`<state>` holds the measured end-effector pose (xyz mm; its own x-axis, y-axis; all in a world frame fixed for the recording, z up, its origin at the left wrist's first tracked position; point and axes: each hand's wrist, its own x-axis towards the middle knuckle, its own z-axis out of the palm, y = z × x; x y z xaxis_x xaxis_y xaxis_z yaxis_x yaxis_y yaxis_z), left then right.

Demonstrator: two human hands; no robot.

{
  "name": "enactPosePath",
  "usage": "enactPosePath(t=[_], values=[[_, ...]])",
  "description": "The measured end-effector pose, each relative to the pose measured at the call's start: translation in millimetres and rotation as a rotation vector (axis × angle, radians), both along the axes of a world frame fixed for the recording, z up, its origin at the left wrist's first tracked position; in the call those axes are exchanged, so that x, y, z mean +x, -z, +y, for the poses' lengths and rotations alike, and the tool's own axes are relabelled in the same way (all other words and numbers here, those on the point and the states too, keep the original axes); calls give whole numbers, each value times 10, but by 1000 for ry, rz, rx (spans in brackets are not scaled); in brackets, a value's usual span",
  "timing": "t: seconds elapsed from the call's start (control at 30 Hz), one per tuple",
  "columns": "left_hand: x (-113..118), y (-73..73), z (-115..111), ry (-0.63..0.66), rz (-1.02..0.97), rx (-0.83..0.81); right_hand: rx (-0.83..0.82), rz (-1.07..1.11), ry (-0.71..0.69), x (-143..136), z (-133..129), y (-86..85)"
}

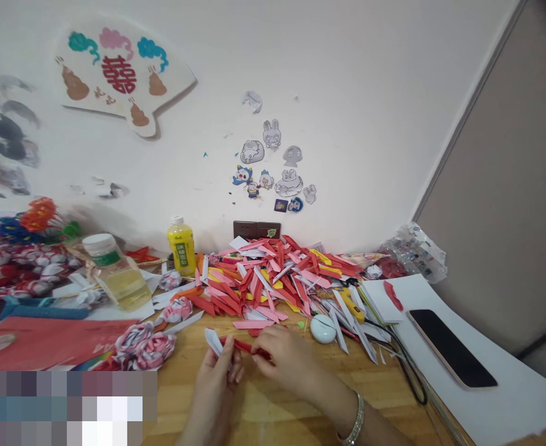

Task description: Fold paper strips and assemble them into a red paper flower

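Near the table's front, my left hand (218, 370) pinches a white folded paper strip (213, 341) that points up and left. A dark red folded piece (242, 347) runs from it across to my right hand (280, 356), whose fingers are closed on its other end. How the white and red pieces join is hidden by my fingers. Just beyond my hands lies a big heap of folded paper strips (264, 279) in red, pink, white, yellow and orange.
A white round case (323, 328) and a yellow glue gun (353, 305) lie right of the heap. A phone (453, 348) rests on white paper at right. Bottles (181, 246), braided paper pieces (145, 347) and red sheets (45, 341) are at left.
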<state>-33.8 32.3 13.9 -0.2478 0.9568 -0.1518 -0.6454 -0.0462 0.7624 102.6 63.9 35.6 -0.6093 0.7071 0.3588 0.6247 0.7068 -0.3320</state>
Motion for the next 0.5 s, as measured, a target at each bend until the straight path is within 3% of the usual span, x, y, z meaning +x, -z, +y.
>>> enactPosePath(t=[0.23,0.5], values=[[-27,27,20,-43,-24,0,-53,-81,-52,110,47,-75],[9,1,5,-9,14,-3,-137,9,39,85,21,-111]])
